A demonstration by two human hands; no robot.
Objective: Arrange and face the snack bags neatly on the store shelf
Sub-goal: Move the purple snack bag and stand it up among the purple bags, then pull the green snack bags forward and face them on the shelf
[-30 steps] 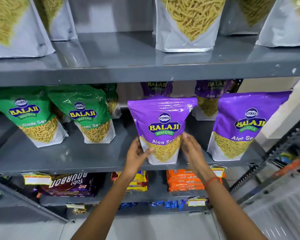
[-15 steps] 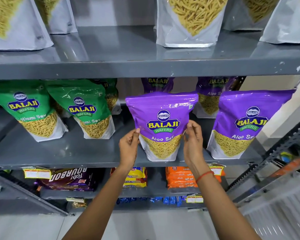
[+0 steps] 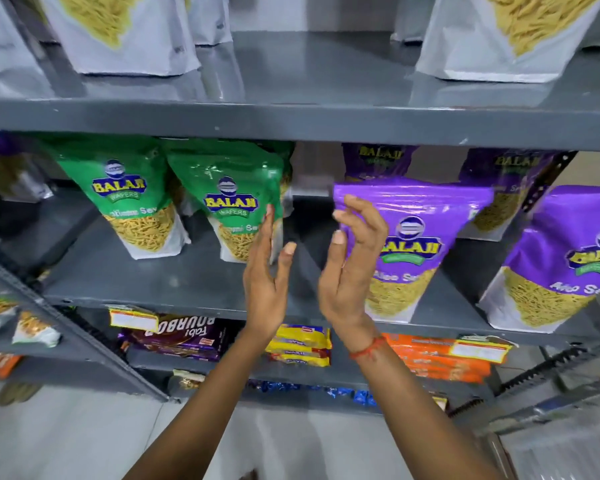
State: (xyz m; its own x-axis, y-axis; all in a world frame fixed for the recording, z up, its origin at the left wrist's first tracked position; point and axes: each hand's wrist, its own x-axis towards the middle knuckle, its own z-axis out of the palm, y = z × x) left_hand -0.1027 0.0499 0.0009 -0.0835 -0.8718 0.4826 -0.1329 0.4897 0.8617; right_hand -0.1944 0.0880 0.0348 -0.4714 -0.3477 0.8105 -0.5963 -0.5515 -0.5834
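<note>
Both hands' grip was open: left hand neared the green Balaji bag at ten o'clock, right hand beside the purple Aloo Sev bag; squaring the green bag looked next

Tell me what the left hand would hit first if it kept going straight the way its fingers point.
The left hand points up and into the shelf, its fingertips at the right edge of the nearer green Balaji sev bag. That bag would likely be met first, though depth is unclear.

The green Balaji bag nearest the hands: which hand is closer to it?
Left. The left hand has its fingers at the green bag's right edge; the right hand is further right, against the purple bag.
</note>
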